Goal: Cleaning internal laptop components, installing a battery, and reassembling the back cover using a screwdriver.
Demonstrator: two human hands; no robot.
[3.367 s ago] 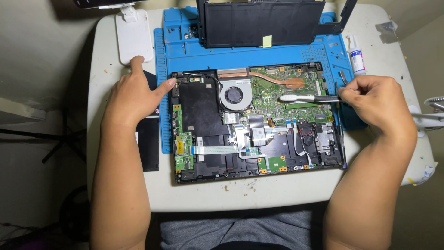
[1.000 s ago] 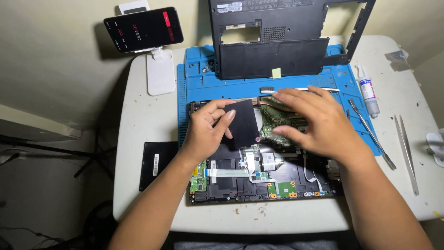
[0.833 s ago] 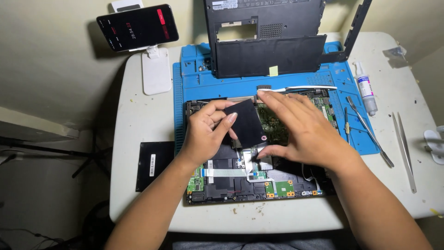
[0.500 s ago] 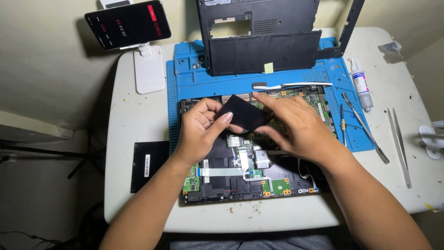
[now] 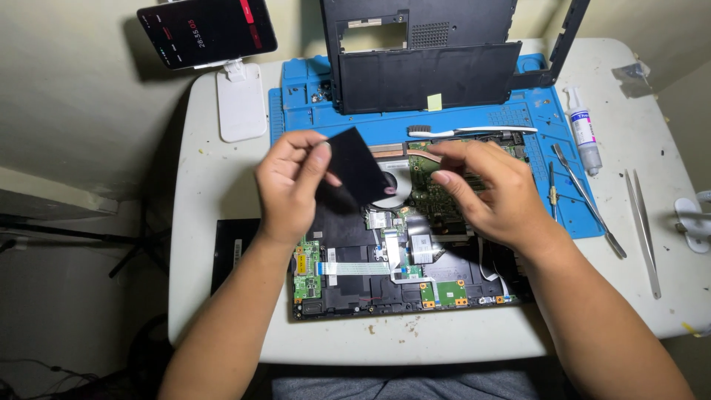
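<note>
Now the black sheet (image 5: 354, 169) is off the open laptop (image 5: 400, 274), lifted above its fan in the left hand (image 5: 290, 185)'s pinching grip. The right hand (image 5: 485, 194) has let go, fingers loose, so the board lies bare.

the left hand (image 5: 285, 189) is pinching a plain black sheet (image 5: 354, 169); the opened laptop (image 5: 404, 244) is showing green boards against black; the mat (image 5: 563, 200) beneath is showing bright blue; the round table (image 5: 207, 200) is looking off-white, speckled; a yellow note (image 5: 434, 102) is sticking to the black cover (image 5: 429, 74) at the far edge
</note>
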